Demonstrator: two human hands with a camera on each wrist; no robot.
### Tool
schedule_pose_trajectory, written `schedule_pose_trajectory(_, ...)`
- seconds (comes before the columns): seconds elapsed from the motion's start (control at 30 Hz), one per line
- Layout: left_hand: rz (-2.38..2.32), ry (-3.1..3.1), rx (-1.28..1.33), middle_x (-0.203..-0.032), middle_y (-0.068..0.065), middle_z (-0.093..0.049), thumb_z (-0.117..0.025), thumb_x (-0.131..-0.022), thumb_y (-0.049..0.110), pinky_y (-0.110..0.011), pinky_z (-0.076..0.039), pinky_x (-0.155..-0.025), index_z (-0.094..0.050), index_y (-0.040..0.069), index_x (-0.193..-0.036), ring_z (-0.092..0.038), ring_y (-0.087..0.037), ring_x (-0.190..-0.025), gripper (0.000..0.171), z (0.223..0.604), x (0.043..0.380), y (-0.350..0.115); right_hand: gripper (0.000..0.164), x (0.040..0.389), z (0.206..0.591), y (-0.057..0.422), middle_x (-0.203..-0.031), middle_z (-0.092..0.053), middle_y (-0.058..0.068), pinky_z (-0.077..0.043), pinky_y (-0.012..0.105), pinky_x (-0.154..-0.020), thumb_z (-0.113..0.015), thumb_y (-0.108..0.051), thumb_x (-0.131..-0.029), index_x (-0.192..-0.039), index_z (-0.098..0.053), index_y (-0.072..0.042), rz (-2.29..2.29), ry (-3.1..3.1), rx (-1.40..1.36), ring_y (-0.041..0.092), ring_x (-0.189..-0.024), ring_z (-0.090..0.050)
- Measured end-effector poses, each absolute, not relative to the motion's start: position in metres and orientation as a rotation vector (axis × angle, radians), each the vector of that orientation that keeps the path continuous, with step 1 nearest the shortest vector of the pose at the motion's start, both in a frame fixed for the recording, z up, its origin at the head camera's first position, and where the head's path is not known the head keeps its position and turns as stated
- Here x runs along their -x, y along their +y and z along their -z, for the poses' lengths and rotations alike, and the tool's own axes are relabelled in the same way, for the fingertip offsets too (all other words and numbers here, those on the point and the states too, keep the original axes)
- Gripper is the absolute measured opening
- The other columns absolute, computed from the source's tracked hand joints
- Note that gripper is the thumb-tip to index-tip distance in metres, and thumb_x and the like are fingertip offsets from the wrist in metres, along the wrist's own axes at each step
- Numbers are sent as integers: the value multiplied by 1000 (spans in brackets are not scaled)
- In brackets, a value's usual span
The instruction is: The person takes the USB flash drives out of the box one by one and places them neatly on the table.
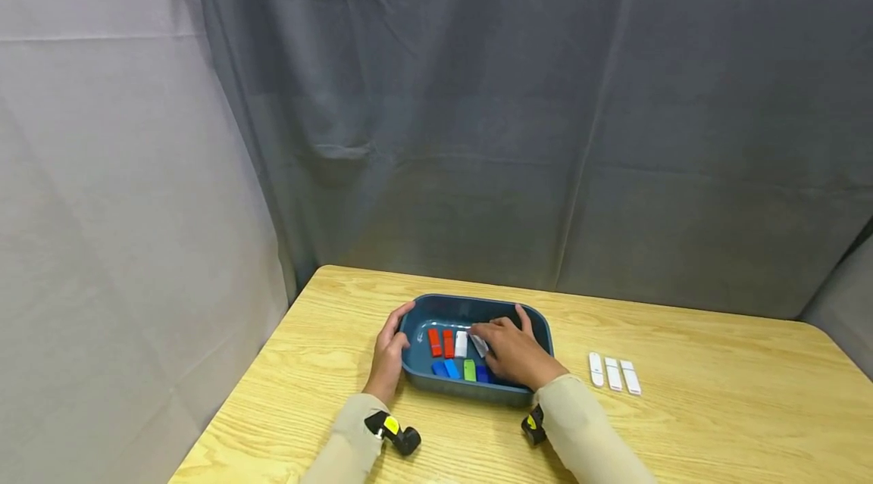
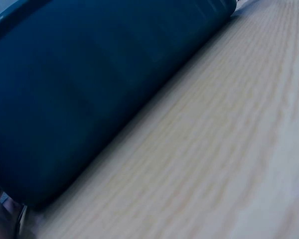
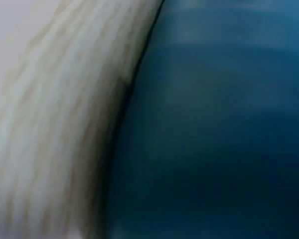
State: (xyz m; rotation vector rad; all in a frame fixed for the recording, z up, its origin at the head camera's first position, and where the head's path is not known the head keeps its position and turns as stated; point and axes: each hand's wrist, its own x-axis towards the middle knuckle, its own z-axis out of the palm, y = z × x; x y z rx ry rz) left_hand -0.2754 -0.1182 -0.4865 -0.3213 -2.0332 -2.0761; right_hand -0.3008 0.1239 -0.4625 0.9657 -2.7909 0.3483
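A dark blue plastic bin (image 1: 470, 389) stands on the table in the head view. My left hand (image 1: 387, 364) grips its left rim, thumb on the inner side and fingers outside. Reaching in over the right side, my right hand (image 1: 516, 353) has its fingertips on a white USB flash drive (image 1: 480, 346), partly covered and slightly tilted. Left of it lie another white drive (image 1: 461, 345) and two red drives (image 1: 435, 342). Blue drives (image 1: 452, 369), a green drive (image 1: 469, 370) and a dark blue one (image 1: 482, 374) form the nearer row. Both wrist views mostly show the bin's outer wall (image 2: 89, 89).
Three white USB flash drives (image 1: 613, 374) lie side by side on the wooden table (image 1: 716, 401), right of the bin. A grey curtain (image 1: 443, 128) hangs behind the table, and a lighter cloth (image 1: 123, 204) hangs at the left.
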Motion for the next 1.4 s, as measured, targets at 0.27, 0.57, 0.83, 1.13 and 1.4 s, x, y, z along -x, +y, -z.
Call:
schedule_pose_trajectory(0.27,2070,-2018,334,-148,-18,-40,-36,-79,-11,-51,-18,-112,-44,-3,-140,-29,-32,-140,62,487,276,-119,35,300,460,120,-128,-63,5,-4,66,-108,-67,-13,-86,-120,-69,-14,-281,-2840,-940,30,-117,-53)
schedule_pose_trajectory(0.57,2089,-2010,326,-149,-17,-39,-37,-78,-10,-51,-18,-112,-44,-2,-140,-30,-32,-140,63,488,276,-118,33,302,460,120,-127,-62,9,-8,63,-109,-74,-16,-80,-113,-72,-12,-275,-2857,-864,31,-117,-53)
schedule_pose_trajectory(0.83,2068,-2050,311,-149,-15,-39,-37,-79,-8,-50,-19,-112,-44,0,-141,-30,-31,-140,63,486,276,-118,35,301,461,121,-121,-65,8,-8,61,-110,-77,-14,-77,-111,-72,-12,-285,-2864,-834,30,-114,-55)
schedule_pose_trajectory(1.13,2064,-2047,319,-149,-17,-39,-36,-80,-10,-49,-19,-112,-44,-1,-141,-29,-31,-140,62,486,276,-118,34,303,463,120,-114,-65,9,-9,59,-111,-78,-19,-77,-110,-73,-11,-242,-2881,-774,28,-111,-55)
schedule_pose_trajectory(1.4,2076,-2034,322,-149,-17,-39,-36,-79,-9,-48,-19,-113,-44,-2,-141,-29,-30,-141,62,487,276,-118,39,304,464,120,-116,-64,12,-10,58,-111,-78,-23,-77,-112,-71,-7,-216,-2889,-746,30,-110,-55)
